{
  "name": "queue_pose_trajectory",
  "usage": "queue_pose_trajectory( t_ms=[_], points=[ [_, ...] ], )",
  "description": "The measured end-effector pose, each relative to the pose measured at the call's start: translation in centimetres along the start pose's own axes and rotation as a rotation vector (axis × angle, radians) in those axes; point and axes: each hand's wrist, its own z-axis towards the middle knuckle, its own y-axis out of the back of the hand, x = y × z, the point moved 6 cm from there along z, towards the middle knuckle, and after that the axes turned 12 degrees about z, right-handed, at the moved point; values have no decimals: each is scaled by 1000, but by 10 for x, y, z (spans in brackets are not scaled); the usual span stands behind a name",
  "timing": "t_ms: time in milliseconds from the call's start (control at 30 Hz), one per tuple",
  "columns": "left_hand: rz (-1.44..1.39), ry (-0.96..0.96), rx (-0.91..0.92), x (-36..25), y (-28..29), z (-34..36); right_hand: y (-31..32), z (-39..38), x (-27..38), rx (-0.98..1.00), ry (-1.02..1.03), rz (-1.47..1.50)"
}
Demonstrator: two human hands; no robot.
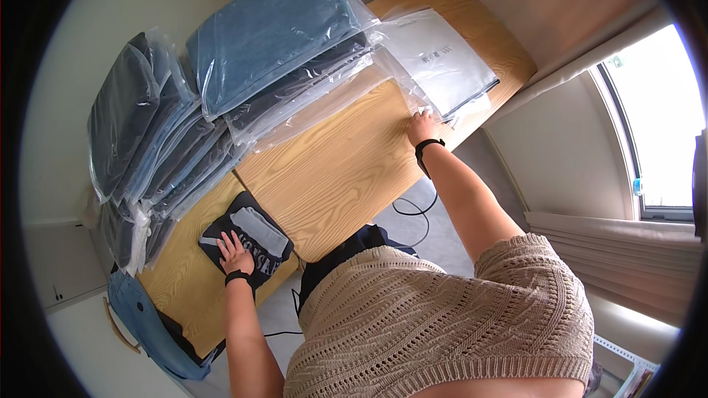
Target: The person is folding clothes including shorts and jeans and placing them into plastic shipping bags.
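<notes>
Spreading across a folded dark garment, the left hand had its fingers loosely fanned and lay palm-down on it, not gripping. That garment sat by the near edge of the wooden table, right at the seam between the two tabletop sections. The right hand was way off at the near corner of a flat, pale plastic package; its fingers looked curled, but I couldn't tell whether they'd pinched any film.

Biggest risk imo: that slick plastic. It lay right up against the pile of bagged clothes, so a hard tug on the package could snag a loose flap and drag the neighbours along. The left-hand stack leaned a bit too, so a bump might've sent it sliding. And pressing sideways on the garment could've rucked up its fold or nudged it off the edge.
</notes>
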Motion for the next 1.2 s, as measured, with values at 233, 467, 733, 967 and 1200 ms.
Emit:
queue_pose_trajectory(
  t_ms=[233, 467, 733, 967, 1200],
  points=[
    [-113, -1, 37, -3, -5, -4, -7, 20, 0, -17, 47, -108],
    [-134, 10, 80, -5, 0, -6, 8, 0, 3, 78, 78, 45],
    [-147, -71, 65, -2, -6, -7, -13, -109, 76, 243, 203, 773],
    [-362, -255, -180, 1, -9, 2, 15, -235, 234, 502, 397, 970],
    [-1502, -963, 277, 45, 77, -75, 15, -366, 348, 833, 837, 907]
  ],
)
